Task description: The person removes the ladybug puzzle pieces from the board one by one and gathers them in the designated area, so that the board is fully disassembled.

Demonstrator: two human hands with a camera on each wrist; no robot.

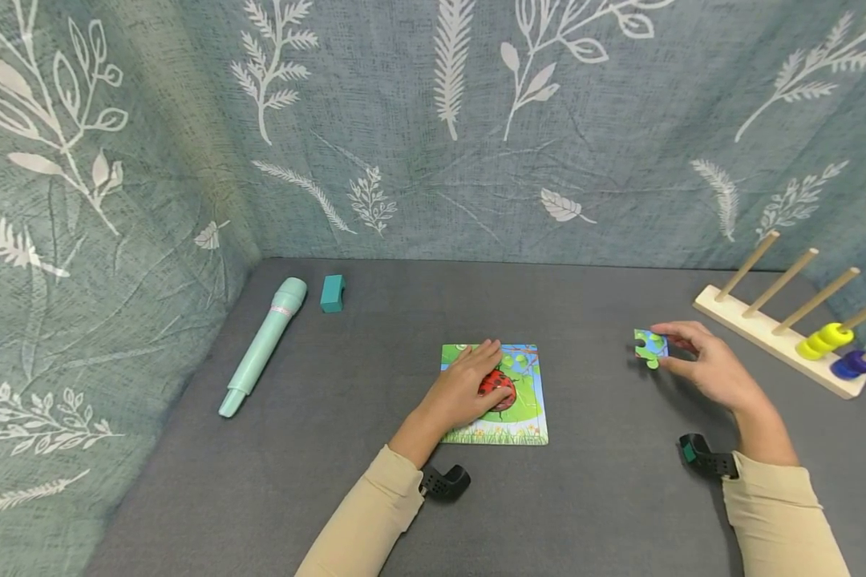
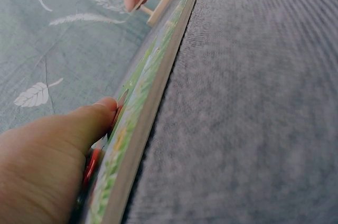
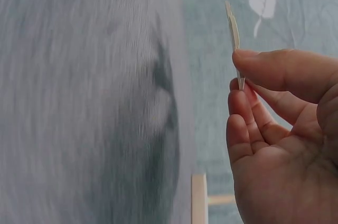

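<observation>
A square jigsaw puzzle (image 1: 525,433) with a red ladybug on a green leaf lies on the dark grey table. My left hand (image 1: 467,388) rests over its left and middle part with the fingers extended, hiding some of the picture. In the left wrist view the thumb (image 2: 97,121) lies low over the puzzle, whose thick edge faces the camera. Off to the right, my right hand (image 1: 709,365) pinches a blue and green puzzle piece (image 1: 649,346) between thumb and fingers, raised over the table. The right wrist view shows that puzzle piece (image 3: 233,34) edge-on.
A wooden peg stand (image 1: 758,328) with yellow and dark blue rings stands at the right, beyond my right hand. On the left lie a mint green tube-shaped thing (image 1: 265,344) and a small teal block (image 1: 332,294). A patterned curtain (image 1: 404,160) borders the back and left.
</observation>
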